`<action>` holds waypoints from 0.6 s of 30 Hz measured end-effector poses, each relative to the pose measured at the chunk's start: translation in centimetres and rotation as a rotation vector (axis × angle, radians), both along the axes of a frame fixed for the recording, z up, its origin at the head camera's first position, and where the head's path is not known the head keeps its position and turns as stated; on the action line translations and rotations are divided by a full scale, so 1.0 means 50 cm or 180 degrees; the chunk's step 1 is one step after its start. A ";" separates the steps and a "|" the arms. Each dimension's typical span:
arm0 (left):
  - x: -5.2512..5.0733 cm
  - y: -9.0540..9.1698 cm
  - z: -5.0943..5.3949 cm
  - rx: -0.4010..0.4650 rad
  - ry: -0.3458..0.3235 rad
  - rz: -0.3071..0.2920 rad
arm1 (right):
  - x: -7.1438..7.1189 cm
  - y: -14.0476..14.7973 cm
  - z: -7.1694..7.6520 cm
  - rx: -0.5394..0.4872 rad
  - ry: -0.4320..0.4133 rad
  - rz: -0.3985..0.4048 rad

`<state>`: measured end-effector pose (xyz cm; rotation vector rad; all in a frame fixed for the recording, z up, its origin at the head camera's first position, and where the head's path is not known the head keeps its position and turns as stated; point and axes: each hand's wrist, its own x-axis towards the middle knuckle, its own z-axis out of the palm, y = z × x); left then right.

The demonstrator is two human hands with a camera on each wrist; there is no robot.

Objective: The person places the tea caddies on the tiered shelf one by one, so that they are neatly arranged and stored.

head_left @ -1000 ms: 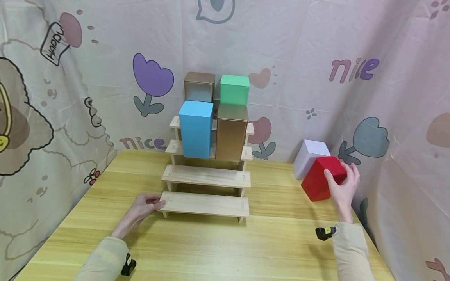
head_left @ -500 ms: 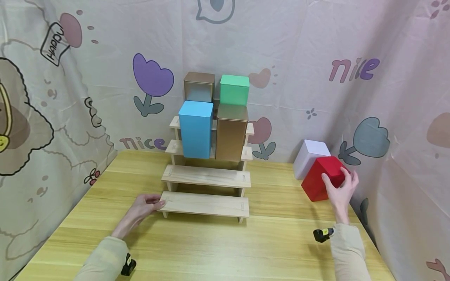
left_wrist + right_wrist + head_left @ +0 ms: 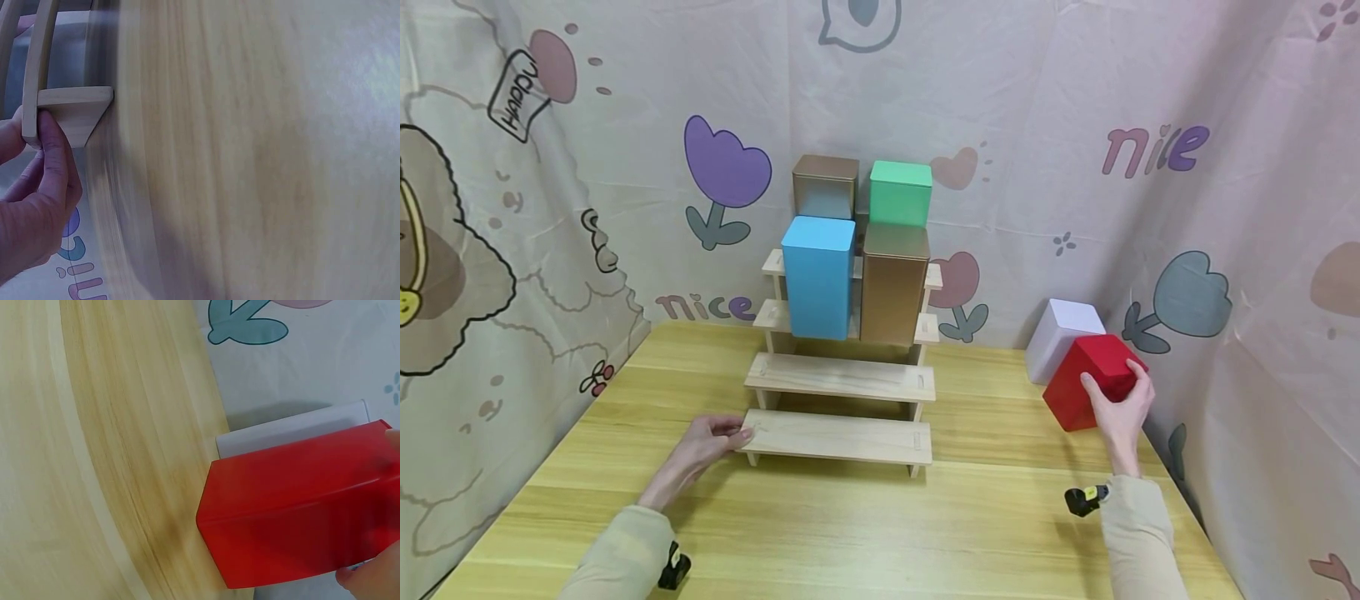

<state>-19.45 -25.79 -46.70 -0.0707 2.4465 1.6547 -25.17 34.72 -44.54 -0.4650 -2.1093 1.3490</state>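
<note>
Thumb and fingers of my left hand [image 3: 703, 446] pinch the left end of the lowest step of a stepped wooden display rack [image 3: 838, 436]. The left wrist view shows that grip close up, with the step's board [image 3: 31, 94] between thumb and fingers. At the right, my right hand [image 3: 1123, 414] holds a red box [image 3: 1075, 385] from its near side, thumb on one face and fingers on the other. In the right wrist view the red box [image 3: 294, 506] hides much of a white box [image 3: 287, 431] behind it.
A blue box [image 3: 817, 279] and a brown box [image 3: 893, 287] stand on the rack, with another brown box [image 3: 825, 185] and a green box [image 3: 900, 193] higher behind them. A white box [image 3: 1052, 346] stands by the back cloth. The wooden table [image 3: 865, 533] spreads in front.
My right hand has shifted a little left, its fingers coming in against the red box. The box itself looks unmoved. My left hand stays on the rack.
</note>
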 end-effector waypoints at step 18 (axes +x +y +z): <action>0.000 0.000 -0.003 0.0112 0.0005 0.0010 | -0.002 0.001 -0.004 0.0050 -0.0027 0.0021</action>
